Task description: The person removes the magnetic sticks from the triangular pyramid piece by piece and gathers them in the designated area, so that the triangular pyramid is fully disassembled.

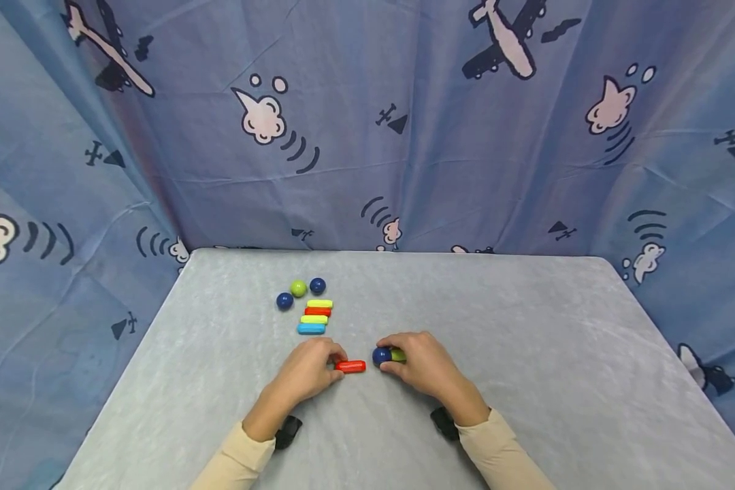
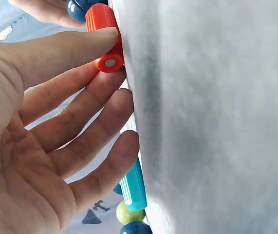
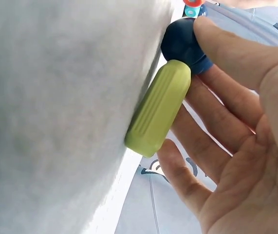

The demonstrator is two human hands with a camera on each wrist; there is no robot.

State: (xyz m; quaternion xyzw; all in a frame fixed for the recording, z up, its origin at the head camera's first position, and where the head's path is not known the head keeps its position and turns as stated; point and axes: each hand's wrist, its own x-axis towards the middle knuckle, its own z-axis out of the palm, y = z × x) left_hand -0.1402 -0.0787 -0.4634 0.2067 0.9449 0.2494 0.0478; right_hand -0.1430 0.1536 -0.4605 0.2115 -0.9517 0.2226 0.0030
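Note:
On the table, my left hand [image 1: 308,369] pinches a red ridged rod [image 1: 352,367] between thumb and fingertips. A round grey disc shows in the end of the red rod [image 2: 100,19] in the left wrist view. To its right, my right hand [image 1: 427,365] pinches a dark blue ball [image 1: 380,356]. A yellow-green ridged rod [image 3: 159,109] touches that ball [image 3: 180,41] and lies along the tabletop under the palm. In the head view a small gap separates the red rod from the blue ball.
Beyond my left hand, a blue rod [image 1: 311,329], two yellow rods [image 1: 314,319] and a red rod [image 1: 318,312] lie in a row. Behind them sit a green ball [image 1: 298,288] and two dark blue balls [image 1: 284,301]. A patterned blue curtain [image 1: 343,122] surrounds the white-covered table [image 1: 527,327].

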